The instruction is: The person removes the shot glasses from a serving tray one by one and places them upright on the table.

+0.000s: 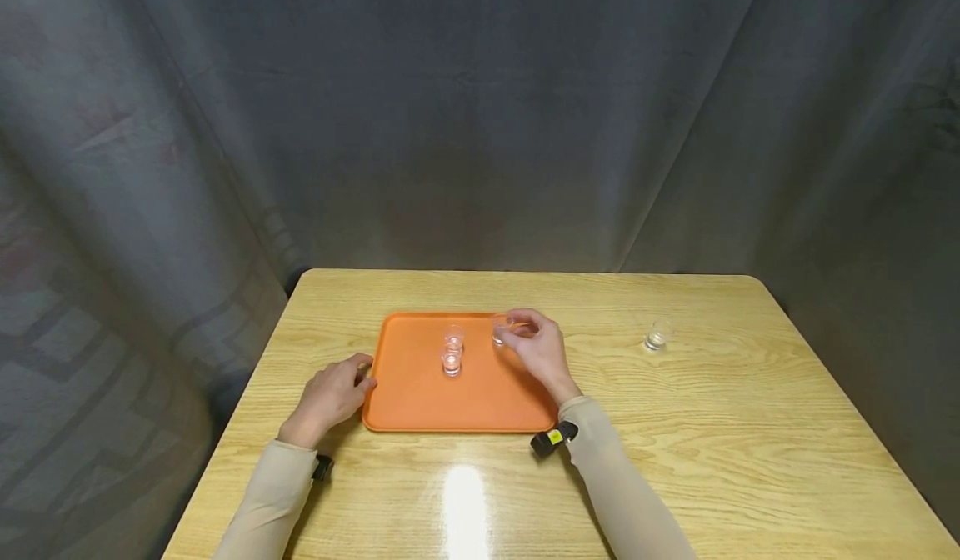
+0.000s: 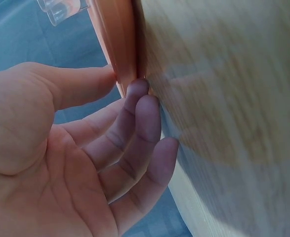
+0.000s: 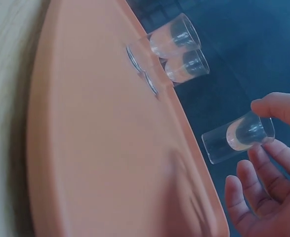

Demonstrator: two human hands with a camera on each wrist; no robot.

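An orange tray lies on the table, with two clear shot glasses standing close together near its middle: a nearer shot glass and a farther shot glass. My right hand pinches the rim of a third shot glass between thumb and finger, over the tray's far right part. That glass looks raised off the tray in the right wrist view, its other fingers curving loosely beside it. At the tray's left edge, my left hand pinches the rim, the thumb on top and fingertips against the side.
Another clear shot glass stands on the wooden table, to the right of the tray. Dark grey curtains hang behind the table and along its sides. A bright reflection shows on the tabletop near the front.
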